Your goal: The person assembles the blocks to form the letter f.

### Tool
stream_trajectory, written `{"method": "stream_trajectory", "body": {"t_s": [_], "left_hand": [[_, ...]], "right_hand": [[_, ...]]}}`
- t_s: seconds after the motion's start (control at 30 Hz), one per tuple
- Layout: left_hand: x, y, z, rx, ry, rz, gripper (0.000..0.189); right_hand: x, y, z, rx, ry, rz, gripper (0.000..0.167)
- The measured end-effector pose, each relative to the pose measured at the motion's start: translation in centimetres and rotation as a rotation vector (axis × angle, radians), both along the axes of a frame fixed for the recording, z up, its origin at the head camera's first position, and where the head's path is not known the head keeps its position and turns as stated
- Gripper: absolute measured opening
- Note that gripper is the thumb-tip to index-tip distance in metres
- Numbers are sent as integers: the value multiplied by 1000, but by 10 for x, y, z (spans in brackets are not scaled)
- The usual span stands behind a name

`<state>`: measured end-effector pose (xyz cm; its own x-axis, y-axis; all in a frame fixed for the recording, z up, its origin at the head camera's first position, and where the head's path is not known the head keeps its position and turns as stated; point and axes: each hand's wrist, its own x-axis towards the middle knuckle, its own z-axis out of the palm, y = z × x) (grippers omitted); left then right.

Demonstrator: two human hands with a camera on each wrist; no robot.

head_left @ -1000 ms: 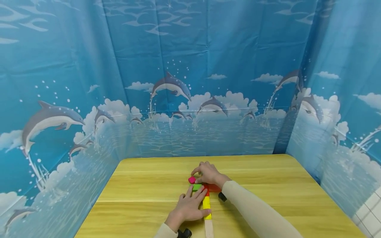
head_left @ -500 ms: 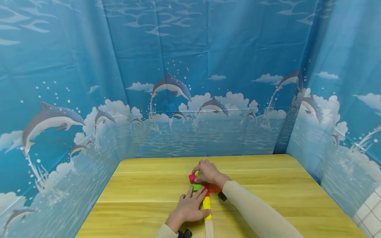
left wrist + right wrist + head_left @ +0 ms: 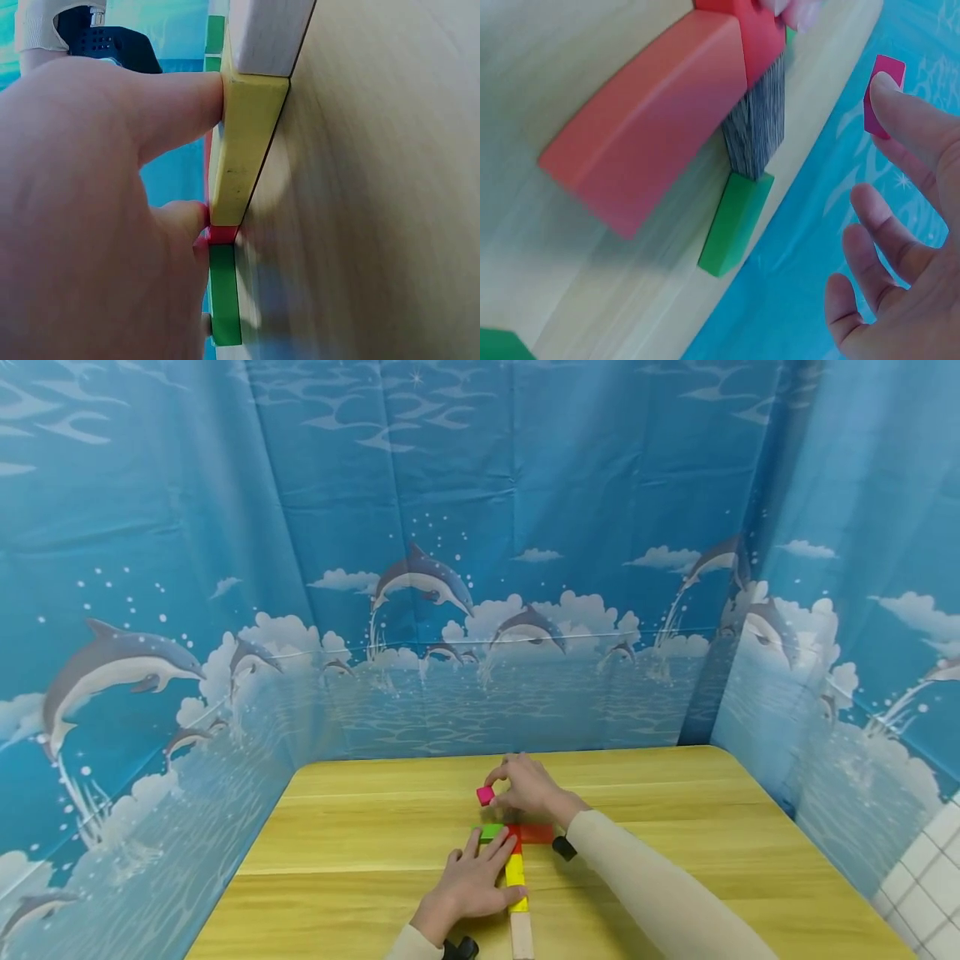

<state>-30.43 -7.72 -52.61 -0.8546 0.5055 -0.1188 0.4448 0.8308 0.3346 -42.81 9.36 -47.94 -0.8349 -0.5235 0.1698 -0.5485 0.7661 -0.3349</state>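
Note:
My right hand (image 3: 528, 787) pinches a small pink block (image 3: 485, 796) between thumb and index finger, beyond the row of blocks. In the right wrist view the pink block (image 3: 884, 96) is apart from the other blocks, and the remaining fingers are loosely bent. My left hand (image 3: 472, 885) lies with fingers spread over the row, fingertips at the green block (image 3: 491, 833) and the red block (image 3: 515, 837). Its thumb touches the yellow block (image 3: 247, 150). Nearer the body, a pale wooden block (image 3: 521, 935) continues the line. A salmon-red block (image 3: 537, 834) extends to the right.
The right wrist view shows a dark wood-grain block (image 3: 756, 120) against the red one, then a green block (image 3: 736, 225). Another green corner (image 3: 502, 345) shows at lower left. The yellow wooden table (image 3: 337, 835) is bounded by a dolphin-print curtain (image 3: 450, 710).
My right hand has moved up and away from the row with the pink block, uncovering more of the salmon-red block. The left hand stays on the row. The head view has shifted slightly.

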Motion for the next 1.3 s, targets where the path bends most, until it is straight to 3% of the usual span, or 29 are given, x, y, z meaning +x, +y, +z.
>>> {"method": "stream_trajectory", "body": {"t_s": [0.33,0.57,1.0,1.3], "left_hand": [[-3,-2,-7,14,-23,-11,83],[-8,-2,-8,13,1,-17,83],[-2,-3,-2,3,-38,-1,83],[-5,-1,-3,-10,-14,-10,82]], "right_hand": [[2,20,7,-13,28,-39,30],[-1,38,10,-44,21,-78,30],[-9,60,-2,-14,43,-170,30],[-19,81,-8,-25,57,-225,31]]}}
